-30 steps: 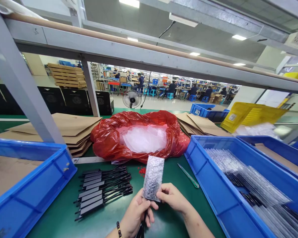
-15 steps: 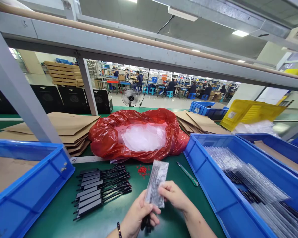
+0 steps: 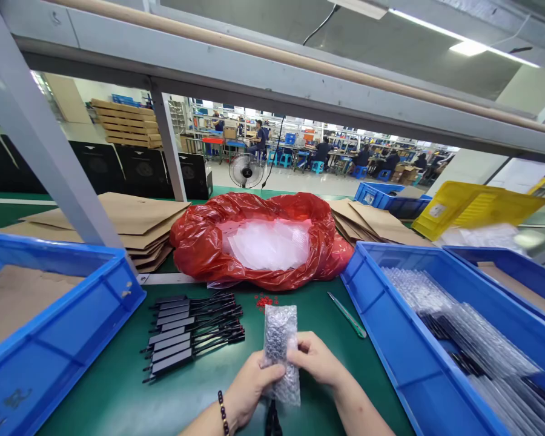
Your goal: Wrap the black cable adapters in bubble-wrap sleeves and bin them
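My left hand (image 3: pixel 249 387) and my right hand (image 3: pixel 315 360) both pinch a small bubble-wrap bag (image 3: pixel 279 348) held upright above the green table near its front edge. A black part with a cable (image 3: pixel 272 424) pokes out below the bag; whether my left hand grips it too is unclear. To the left lies a row of several flat black parts with cables (image 3: pixel 193 333). Behind stands a red plastic sack (image 3: pixel 195 248) holding clear bags (image 3: pixel 267 245). On the right a blue bin (image 3: pixel 376 315) holds several bagged parts (image 3: pixel 458 330).
An empty-looking blue bin (image 3: pixel 59 327) with a cardboard bottom sits at the left. Stacks of flat cardboard (image 3: pixel 131 227) lie behind. A green-handled tool (image 3: pixel 347 315) and red bits (image 3: pixel 266 301) lie on the table. Grey frame posts (image 3: pixel 40 145) rise at the left. Other people work far back.
The bag has come down lower between my hands and now covers more of the black part. The view has tipped slightly downward.
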`<control>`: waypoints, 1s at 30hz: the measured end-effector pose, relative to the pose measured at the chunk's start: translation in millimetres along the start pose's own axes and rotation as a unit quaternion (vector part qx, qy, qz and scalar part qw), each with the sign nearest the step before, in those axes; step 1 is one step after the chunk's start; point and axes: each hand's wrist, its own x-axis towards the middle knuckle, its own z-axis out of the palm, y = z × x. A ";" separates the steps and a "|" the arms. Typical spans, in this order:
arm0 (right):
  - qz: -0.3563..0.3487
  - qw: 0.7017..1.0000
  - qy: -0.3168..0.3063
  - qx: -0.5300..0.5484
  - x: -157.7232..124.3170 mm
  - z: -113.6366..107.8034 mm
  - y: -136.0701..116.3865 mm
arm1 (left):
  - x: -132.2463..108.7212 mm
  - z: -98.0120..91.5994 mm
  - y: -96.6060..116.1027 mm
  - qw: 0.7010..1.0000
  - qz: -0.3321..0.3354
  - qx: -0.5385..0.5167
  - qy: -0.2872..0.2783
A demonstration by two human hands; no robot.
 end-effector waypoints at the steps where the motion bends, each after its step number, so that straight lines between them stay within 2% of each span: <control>1: -0.001 1.000 0.027 -0.001 0.9 0.5 0.6 | 0.2 -0.3 -0.7 1.000 -0.007 0.006 0.001; 4: -0.016 0.996 0.084 -0.017 2.8 1.8 3.4 | 0.5 -0.2 -2.5 0.999 -0.038 0.003 -0.010; 9: -0.021 0.995 0.098 -0.015 3.4 5.7 8.7 | 0.3 5.1 -4.7 0.999 -0.024 -0.030 -0.025; 12: -0.012 0.994 0.113 -0.010 4.5 10.6 9.6 | 0.7 8.0 -3.6 0.999 -0.012 -0.040 0.005; 15: -0.018 0.995 0.097 -0.013 6.6 18.0 10.5 | 1.8 8.0 -0.7 0.997 0.007 -0.057 0.049; 17: -0.023 0.993 0.110 -0.048 7.8 24.2 12.8 | 2.7 6.4 0.8 0.995 0.016 -0.065 0.067; 20: -0.027 0.975 0.174 -0.137 7.5 33.2 14.7 | 3.8 3.6 1.0 0.994 0.026 -0.066 0.081; 23: -0.045 0.945 0.203 -0.252 2.9 34.4 5.1 | 4.1 1.6 0.3 0.996 0.026 -0.056 0.057; 26: -0.037 0.910 0.210 -0.355 -4.4 14.8 -14.6 | 3.6 0.6 0.9 0.999 0.005 -0.035 0.016; 28: -0.014 0.898 0.218 -0.382 -9.1 -12.9 -24.3 | 3.1 0.4 2.0 1.000 -0.015 -0.019 0.019; 30: 0.006 0.898 0.237 -0.370 -13.2 -47.9 -25.0 | 2.6 0.3 3.3 0.999 -0.027 -0.007 0.026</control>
